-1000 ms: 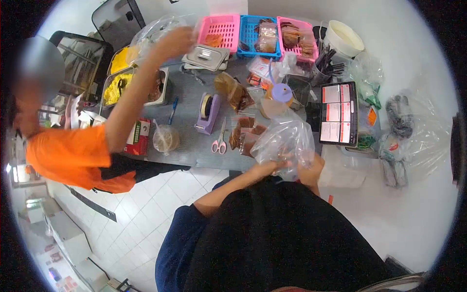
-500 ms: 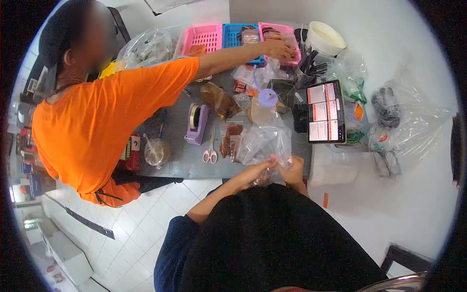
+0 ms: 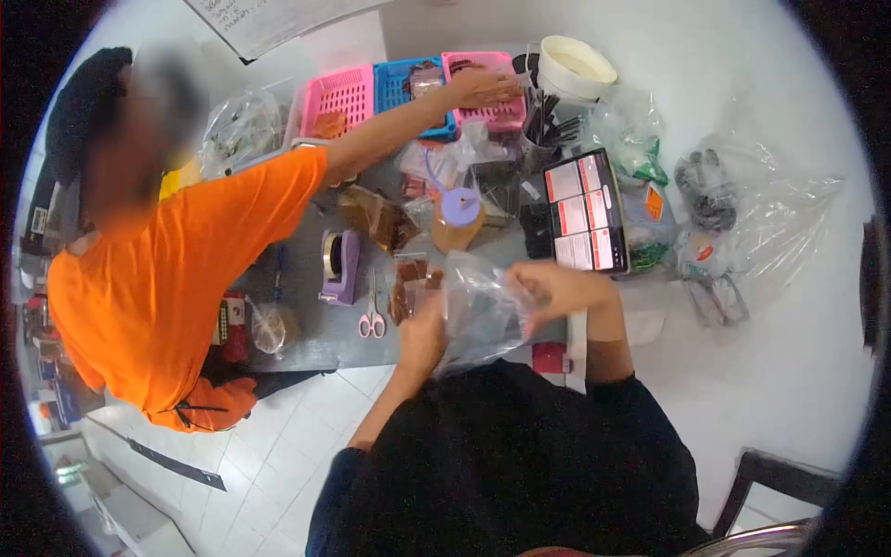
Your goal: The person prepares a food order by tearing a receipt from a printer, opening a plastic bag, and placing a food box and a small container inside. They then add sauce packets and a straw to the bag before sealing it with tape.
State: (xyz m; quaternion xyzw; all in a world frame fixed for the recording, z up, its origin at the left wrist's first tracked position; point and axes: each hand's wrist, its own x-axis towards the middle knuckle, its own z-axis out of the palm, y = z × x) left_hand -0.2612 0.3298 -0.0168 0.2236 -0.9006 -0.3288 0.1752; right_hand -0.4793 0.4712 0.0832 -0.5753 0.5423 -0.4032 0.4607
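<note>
A clear plastic bag [image 3: 475, 311] is held up in front of my body at the table's near edge. My left hand [image 3: 424, 336] grips its left side, and my right hand [image 3: 561, 290] pinches its right side with the fingers bent. Just behind the left hand lie small packets of reddish-brown stuff [image 3: 408, 283]. Pink-handled scissors [image 3: 372, 322] rest left of that hand. Beyond the bag stands a squeeze bottle with a lilac cap [image 3: 460, 206]. A tablet [image 3: 587, 213] showing red and white panels leans behind my right hand.
A co-worker in an orange shirt [image 3: 186, 278] reaches across toward the right pink basket [image 3: 501, 116]. A blue basket [image 3: 394, 84] and another pink basket [image 3: 336, 93] stand beside it. A purple tape dispenser [image 3: 342, 269], a white tub [image 3: 575, 70] and several plastic bags [image 3: 733, 232] are around.
My hands have moved apart, the right one rising, and the bag is now spread between them. The view has shifted. The co-worker's arm still reaches to the right pink basket.
</note>
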